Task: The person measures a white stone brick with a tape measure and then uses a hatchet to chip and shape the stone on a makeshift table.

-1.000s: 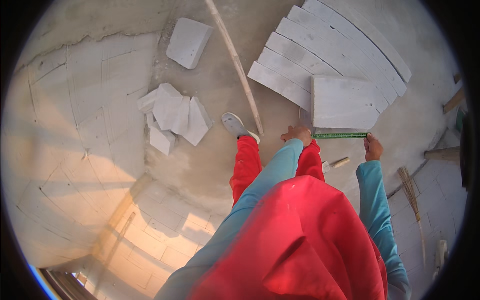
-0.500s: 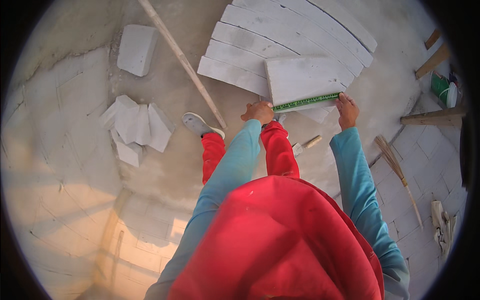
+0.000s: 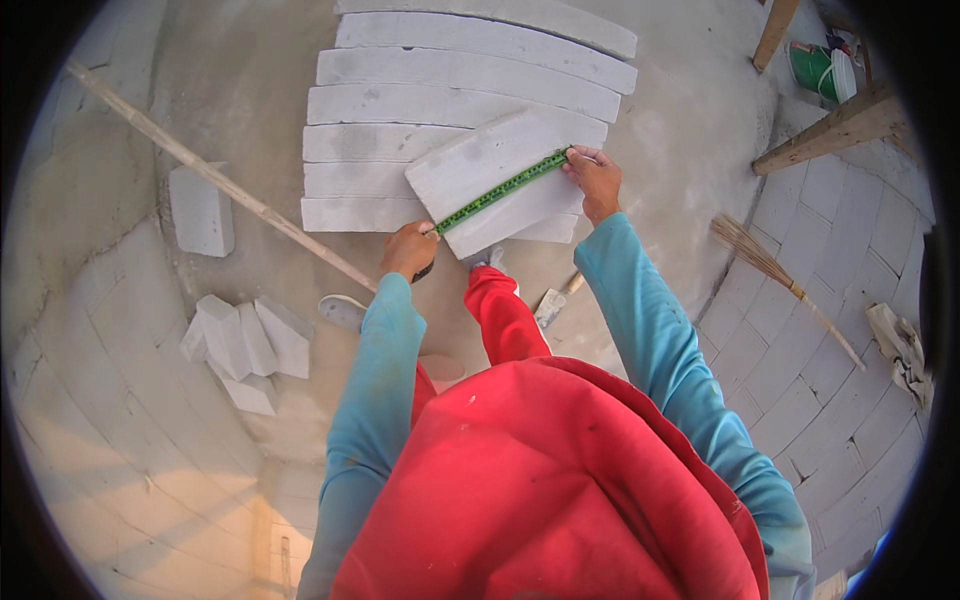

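A green measuring tape (image 3: pixel 503 190) with dark markings is stretched lengthwise across a loose pale block (image 3: pixel 468 168), slanting up to the right. My left hand (image 3: pixel 408 250) closes around its near-left end beside the block's corner; a dark rounded part shows under the fingers, perhaps the tape's case. The far-right end is pinched between the thumb and fingers of my right hand (image 3: pixel 596 182), just past the block's edge. Beneath this tilted block lies a row of long pale blocks (image 3: pixel 460 65), set side by side on the floor.
A long wooden pole (image 3: pixel 215 175) slants across the left, past a single block (image 3: pixel 202 212) and several cut pieces (image 3: pixel 240 345). Close to my feet lies a trowel (image 3: pixel 550 307). At right are a straw broom (image 3: pixel 765 255), wooden legs (image 3: pixel 835 130) and a green bucket (image 3: pixel 815 72).
The whole view has turned and shifted, so the blocks appear further left. The tape slants more steeply in the picture and lies further in from the block's near edge. Both hands keep their hold.
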Tool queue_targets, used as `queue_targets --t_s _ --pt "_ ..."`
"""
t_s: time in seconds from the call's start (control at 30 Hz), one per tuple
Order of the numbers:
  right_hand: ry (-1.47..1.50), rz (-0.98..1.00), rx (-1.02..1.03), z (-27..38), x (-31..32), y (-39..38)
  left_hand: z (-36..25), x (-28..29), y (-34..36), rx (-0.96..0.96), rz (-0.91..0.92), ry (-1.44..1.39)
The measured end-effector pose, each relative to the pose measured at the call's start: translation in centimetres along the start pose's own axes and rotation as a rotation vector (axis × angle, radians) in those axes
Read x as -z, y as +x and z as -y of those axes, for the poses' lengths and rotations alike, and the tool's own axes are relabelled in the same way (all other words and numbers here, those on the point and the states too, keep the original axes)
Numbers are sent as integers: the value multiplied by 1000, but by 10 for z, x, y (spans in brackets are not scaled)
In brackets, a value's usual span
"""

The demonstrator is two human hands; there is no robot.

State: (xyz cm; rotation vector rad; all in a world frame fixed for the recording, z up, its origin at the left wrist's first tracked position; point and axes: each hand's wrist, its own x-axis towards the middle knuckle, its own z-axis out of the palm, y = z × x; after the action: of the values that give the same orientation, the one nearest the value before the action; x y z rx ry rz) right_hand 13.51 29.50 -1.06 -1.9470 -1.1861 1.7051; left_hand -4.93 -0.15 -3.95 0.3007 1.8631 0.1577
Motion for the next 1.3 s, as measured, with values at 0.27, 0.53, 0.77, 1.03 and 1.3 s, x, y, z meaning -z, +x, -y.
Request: queue_targets --t_s 0.27,0.53,0.77,1.03,1.3 --pt "-19 27 -33 1 6 1 11 -7 8 -80 0 -35" --pt "50 21 -48 -8 14 -1 2 1 2 -122 -57 -9" --pt "105 19 -30 -19 17 0 -7 10 1 -70 63 -11" --pt "87 9 -41 -18 15 -2 -1 3 4 -59 59 68" --pt "157 -43 -36 -27 14 0 2 -4 3 -103 -64 36"
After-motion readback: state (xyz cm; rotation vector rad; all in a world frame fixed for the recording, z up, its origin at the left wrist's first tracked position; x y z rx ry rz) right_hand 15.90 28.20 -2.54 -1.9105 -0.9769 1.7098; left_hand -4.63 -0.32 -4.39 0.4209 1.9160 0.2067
